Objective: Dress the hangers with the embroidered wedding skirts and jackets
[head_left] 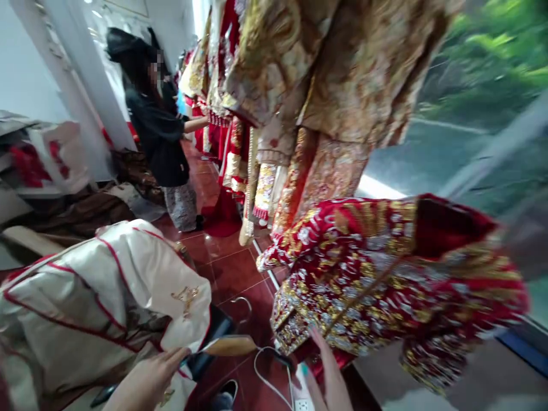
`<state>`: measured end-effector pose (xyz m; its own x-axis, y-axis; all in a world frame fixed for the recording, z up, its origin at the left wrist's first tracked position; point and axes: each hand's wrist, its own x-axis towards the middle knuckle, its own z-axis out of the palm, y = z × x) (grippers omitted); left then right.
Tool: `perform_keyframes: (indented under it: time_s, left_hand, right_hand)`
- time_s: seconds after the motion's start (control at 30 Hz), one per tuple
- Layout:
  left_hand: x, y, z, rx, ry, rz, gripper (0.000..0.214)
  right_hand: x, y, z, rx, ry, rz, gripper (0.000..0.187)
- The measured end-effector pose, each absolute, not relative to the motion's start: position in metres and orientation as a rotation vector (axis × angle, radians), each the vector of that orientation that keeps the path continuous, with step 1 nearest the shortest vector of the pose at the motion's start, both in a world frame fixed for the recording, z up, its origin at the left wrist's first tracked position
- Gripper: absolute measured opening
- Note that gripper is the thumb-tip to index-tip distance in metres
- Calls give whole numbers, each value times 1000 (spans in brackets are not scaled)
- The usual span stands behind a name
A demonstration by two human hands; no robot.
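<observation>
My left hand (149, 374) is closed at the lower left, its fingertips pinching the end of a wooden clothes hanger (231, 346). The hanger's metal hook points up over the floor. Beside and behind this hand lies a cream satin garment (141, 268) with red piping and a small gold motif. My right hand (327, 377) is at the bottom centre, thumb and fingers apart. Its fingertips reach the lower edge of a red jacket (363, 274) thick with gold and silver embroidery; whether they press on it I cannot tell.
Gold and red embroidered garments (299, 85) hang in a row down the aisle. A person in black (156, 125) stands there, one hand at the clothes. A white power strip (302, 394) and cable lie on the red tiled floor (240, 268). A window (483, 114) is on the right.
</observation>
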<state>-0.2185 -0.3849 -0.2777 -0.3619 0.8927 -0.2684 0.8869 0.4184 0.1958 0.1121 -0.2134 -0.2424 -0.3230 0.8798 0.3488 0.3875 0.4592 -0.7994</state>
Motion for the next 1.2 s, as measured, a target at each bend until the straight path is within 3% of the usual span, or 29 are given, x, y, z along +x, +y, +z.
perform_keyframes:
  time_s: [0.13, 0.23, 0.33, 0.43, 0.63, 0.93, 1.2]
  left_hand:
    - [-129, -307, -184, 1933, 2049, -46, 72]
    - [-72, -260, -128, 2165, 1927, 36, 72]
    - [-32, -219, -85, 2375, 1772, 158, 70]
    - [-11, -174, -50, 2465, 1634, 297, 62]
    - [0, -87, 13, 2511, 1593, 600, 46]
    - [-13, -40, 56, 2587, 1637, 730, 48]
    - [-41, -38, 44, 2541, 1663, 729, 45]
  right_hand:
    - [131, -198, -175, -912, -1770, 1048, 42]
    - [167, -177, -119, -979, -1570, 897, 34]
    - [210, -156, -65, -1024, -1409, 648, 44]
    - [241, -121, -13, -1036, -1440, 458, 27]
    - [249, -33, 71, -783, -1517, 461, 26]
    - [222, 18, 111, -593, -1392, 503, 25]
    - [196, 33, 101, -536, -1449, 556, 22]
